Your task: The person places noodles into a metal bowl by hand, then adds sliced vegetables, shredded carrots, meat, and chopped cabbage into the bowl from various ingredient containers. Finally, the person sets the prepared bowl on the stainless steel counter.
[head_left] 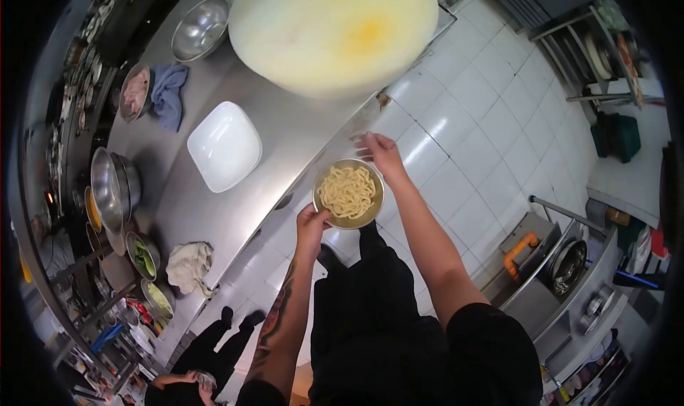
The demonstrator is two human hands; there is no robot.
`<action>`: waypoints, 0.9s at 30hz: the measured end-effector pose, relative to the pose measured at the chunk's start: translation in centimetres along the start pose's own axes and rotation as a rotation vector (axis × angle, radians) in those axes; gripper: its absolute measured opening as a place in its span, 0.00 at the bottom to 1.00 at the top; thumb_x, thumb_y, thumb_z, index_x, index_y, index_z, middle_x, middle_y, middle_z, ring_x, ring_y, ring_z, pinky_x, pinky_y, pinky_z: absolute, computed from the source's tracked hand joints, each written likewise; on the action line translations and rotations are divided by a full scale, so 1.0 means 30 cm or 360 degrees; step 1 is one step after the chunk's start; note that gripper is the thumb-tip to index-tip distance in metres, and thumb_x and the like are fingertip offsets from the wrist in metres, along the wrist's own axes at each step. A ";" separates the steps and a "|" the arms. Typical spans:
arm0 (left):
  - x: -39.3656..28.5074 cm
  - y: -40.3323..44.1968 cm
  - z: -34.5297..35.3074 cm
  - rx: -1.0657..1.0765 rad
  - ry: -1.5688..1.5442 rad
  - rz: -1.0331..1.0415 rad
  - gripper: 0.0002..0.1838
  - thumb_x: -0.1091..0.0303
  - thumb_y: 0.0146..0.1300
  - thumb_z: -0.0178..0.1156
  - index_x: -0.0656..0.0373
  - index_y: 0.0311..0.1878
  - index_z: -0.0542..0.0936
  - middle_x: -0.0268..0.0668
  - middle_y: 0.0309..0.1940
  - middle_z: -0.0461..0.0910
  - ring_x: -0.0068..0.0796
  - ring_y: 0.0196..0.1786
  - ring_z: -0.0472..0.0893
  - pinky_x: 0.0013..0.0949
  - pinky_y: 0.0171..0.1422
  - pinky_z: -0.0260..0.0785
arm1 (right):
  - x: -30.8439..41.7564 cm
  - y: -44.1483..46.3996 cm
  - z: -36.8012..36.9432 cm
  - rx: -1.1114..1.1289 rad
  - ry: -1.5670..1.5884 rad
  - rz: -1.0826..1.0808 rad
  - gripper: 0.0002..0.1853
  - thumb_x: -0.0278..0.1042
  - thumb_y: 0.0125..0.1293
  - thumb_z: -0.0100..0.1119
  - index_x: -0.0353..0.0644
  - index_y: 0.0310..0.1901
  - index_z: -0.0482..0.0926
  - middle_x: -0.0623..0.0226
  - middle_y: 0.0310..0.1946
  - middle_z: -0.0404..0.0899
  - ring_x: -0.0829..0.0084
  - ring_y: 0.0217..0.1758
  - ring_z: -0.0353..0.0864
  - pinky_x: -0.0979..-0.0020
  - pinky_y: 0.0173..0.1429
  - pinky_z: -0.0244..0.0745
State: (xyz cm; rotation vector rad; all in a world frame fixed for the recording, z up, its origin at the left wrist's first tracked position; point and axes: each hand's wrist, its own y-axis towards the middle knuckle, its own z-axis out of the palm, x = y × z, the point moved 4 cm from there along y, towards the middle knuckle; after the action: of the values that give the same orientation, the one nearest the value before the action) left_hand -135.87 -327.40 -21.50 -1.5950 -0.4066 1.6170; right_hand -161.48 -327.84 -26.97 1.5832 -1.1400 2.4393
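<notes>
A round metal bowl (318, 205) with thick pale noodles (347, 192) in it is held over the floor, just off the counter's edge. My left hand (311, 228) grips the bowl's lower left rim, with the thumb over the edge. Just beyond the bowl's upper right side is my right hand (379, 151); its fingers are bent and slightly blurred, and whether they hold anything is not clear. A white square dish (225, 148) sits on the steel counter (274, 128) to the left of the bowl.
At the top of the counter lies a large round white board (328, 35). Metal bowls (201, 29), a bowl of raw meat (135, 92), a blue cloth (168, 96) and a beige cloth (190, 267) are along the left. Another person (192, 377) stands at the lower left.
</notes>
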 end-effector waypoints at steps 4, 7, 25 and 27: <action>0.002 -0.085 -0.015 -0.0106 -0.0106 -0.0002 0.11 0.80 0.58 0.56 0.64 0.45 0.80 0.41 0.41 0.86 0.31 0.40 0.86 0.35 0.48 0.82 | 0.081 0.157 -0.014 -0.0620 -0.1244 -0.0481 0.13 0.39 0.68 0.59 0.38 0.43 0.82 0.53 0.39 0.87 0.56 0.39 0.88 0.59 0.42 0.83; 0.011 -0.119 -0.029 -0.0192 -0.0165 -0.0018 0.11 0.80 0.59 0.56 0.64 0.45 0.80 0.40 0.40 0.85 0.31 0.40 0.86 0.35 0.49 0.82 | 0.148 0.278 0.059 -0.0572 -0.2041 -0.0250 0.11 0.37 0.63 0.61 0.40 0.43 0.84 0.50 0.42 0.86 0.52 0.43 0.87 0.57 0.44 0.82; 0.016 -0.115 -0.030 -0.0312 -0.0381 0.0093 0.12 0.79 0.60 0.57 0.63 0.48 0.78 0.41 0.43 0.85 0.32 0.43 0.86 0.37 0.50 0.81 | 0.247 -0.188 0.208 0.0156 -0.1393 -0.0605 0.10 0.35 0.62 0.63 0.40 0.41 0.82 0.55 0.34 0.83 0.58 0.40 0.84 0.59 0.44 0.78; 0.006 -0.137 -0.018 -0.0293 -0.0391 0.0084 0.12 0.79 0.60 0.56 0.63 0.48 0.78 0.41 0.43 0.85 0.32 0.42 0.86 0.36 0.49 0.81 | 0.223 -0.380 0.234 0.0241 -0.1386 -0.0937 0.07 0.32 0.59 0.65 0.41 0.39 0.82 0.57 0.35 0.81 0.59 0.39 0.83 0.59 0.42 0.77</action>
State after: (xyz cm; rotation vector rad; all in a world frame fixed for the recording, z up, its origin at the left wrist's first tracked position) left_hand -134.04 -324.88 -18.76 -1.5549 -0.6639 1.8694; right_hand -154.84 -325.94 -13.69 2.6507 -0.3672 1.4925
